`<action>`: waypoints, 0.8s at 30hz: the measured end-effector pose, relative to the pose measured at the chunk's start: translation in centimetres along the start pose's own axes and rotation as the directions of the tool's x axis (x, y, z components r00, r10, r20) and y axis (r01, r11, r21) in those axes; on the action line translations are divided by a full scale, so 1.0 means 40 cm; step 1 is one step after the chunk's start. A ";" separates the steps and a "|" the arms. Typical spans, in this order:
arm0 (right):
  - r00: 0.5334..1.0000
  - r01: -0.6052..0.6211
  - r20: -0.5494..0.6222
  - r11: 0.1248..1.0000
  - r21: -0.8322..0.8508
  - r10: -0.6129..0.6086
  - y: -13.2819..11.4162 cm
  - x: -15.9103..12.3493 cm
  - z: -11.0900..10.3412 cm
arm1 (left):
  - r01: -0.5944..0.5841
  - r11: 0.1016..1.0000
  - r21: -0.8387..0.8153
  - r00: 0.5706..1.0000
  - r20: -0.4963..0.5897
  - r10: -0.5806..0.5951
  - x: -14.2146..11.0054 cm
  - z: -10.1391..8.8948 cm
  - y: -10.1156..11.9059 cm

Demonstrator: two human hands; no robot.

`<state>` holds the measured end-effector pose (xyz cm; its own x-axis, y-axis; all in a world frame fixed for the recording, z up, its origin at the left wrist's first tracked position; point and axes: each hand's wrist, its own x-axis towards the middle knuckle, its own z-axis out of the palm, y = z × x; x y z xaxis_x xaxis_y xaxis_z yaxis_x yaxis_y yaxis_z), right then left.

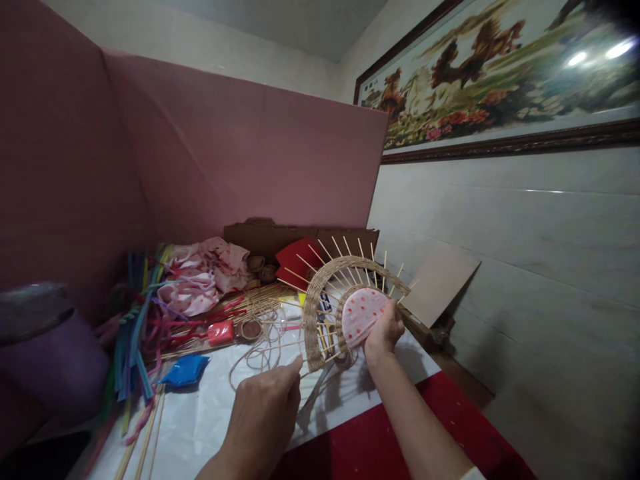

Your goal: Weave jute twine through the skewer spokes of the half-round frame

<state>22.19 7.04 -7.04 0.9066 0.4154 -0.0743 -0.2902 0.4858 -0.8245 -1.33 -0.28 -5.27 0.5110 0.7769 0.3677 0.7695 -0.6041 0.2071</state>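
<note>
A half-round woven fan [314,313] is held up over the table, with thin wooden sticks radiating past a band of brown twine. At its centre is a pale pink cloth disc [363,315] with red spots, edged in twine. My right hand [384,333] grips the fan at this disc's right side, thumb on the cloth. Low on the left, my left hand [267,407] is closed at the end of the fan's lowest stick; its fingertips are mostly hidden. Loose twine [257,353] lies in loops behind my left hand.
The table has a white cover [215,427] and a red cloth [410,433] in front. At the left are pipe cleaners [131,353], a blue packet [185,371], a red packet [221,332] and pink fabric [200,273]. A cardboard sheet [440,280] leans by the wall.
</note>
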 end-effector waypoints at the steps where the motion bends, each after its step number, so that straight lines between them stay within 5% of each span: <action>1: 1.000 0.001 -0.016 1.000 -0.001 -0.001 0.002 0.000 0.000 | 0.005 1.000 -0.002 1.000 0.007 -0.005 -0.001 -0.001 0.003; 8: 0.995 0.001 -0.101 1.000 0.000 -0.001 0.008 0.000 0.004 | 0.000 1.000 -0.005 0.999 0.044 0.000 -0.001 -0.004 0.005; 17: 0.989 -0.054 -0.139 0.998 0.032 0.058 -0.007 0.010 0.000 | -0.082 0.965 0.250 0.997 0.030 0.077 0.001 -0.030 -0.008; 24: 0.982 -0.118 -0.147 0.993 0.027 0.120 -0.001 0.033 -0.015 | -0.119 0.973 0.197 0.992 -0.026 0.126 0.002 -0.067 -0.020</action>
<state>23.58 7.11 -7.44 0.9001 0.3535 -0.2546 -0.4032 0.4543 -0.7944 -2.92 -0.22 -2.96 0.5941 0.6895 0.4144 0.7635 -0.6455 -0.0205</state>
